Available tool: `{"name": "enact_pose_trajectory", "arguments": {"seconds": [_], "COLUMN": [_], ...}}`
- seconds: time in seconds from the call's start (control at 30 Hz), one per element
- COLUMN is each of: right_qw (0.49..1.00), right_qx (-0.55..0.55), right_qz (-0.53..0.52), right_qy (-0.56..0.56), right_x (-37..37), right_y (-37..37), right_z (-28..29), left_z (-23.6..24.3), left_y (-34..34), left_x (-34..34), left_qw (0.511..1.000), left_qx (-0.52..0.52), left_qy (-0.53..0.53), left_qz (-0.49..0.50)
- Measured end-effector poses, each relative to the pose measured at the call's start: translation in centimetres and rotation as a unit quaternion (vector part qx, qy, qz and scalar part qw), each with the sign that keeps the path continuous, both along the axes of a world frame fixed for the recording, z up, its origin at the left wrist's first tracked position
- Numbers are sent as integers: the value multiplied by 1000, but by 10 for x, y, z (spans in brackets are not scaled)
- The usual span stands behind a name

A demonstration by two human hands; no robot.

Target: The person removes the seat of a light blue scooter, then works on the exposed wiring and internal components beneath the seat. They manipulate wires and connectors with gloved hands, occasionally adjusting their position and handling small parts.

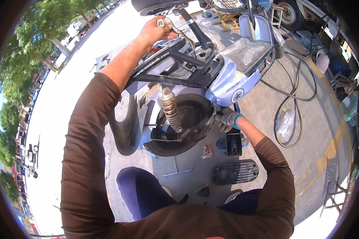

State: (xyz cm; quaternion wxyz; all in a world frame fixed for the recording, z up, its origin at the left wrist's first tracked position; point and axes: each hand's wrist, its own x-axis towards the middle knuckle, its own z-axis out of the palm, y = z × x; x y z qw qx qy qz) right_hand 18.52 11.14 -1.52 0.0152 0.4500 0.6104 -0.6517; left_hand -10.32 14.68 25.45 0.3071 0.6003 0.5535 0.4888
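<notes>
My bare left hand is raised at the tail of a partly stripped electric scooter. Its fingers pinch a white wire connector, and thin dark wires run from there down along the black frame. Lower right, my right hand wears a grey knit glove with a blue cuff. It reaches in beside the rear wheel, under the lilac side panel; its fingers are curled, and what they grip is hidden. A rusty coil-spring shock absorber stands in front of the wheel. The dark rear fender hangs to its left.
Below the wheel lie a T-handle wrench, a black ribbed footrest-like cover and a small blue-and-black part. Looped hoses and a clear plastic bag are on the right. Another vehicle's wheel stands at far right.
</notes>
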Motion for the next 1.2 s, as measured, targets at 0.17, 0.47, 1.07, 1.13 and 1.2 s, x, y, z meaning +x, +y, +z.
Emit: {"name": "enact_pose_trajectory", "arguments": {"seconds": [0.17,0.47,1.07,1.13,1.2], "right_qw": [942,715,776,752,751], "right_qx": [330,631,564,600,598], "right_qz": [45,-166,-233,-231,-245], "right_qy": [31,252,160,150,135], "right_x": [-6,-106,-157,-132,-124], "right_y": [20,87,87,93,83], "right_z": [92,172,155,158,165], "left_z": [-9,-11,34,36,34], "left_y": [-12,-10,-223,-218,-214], "left_x": [15,28,104,110,113], "left_qw": [999,994,707,698,693], "left_qx": [37,81,238,259,266], "left_qy": [-5,67,570,553,541], "left_qz": [-4,-22,-345,-376,-394]}}
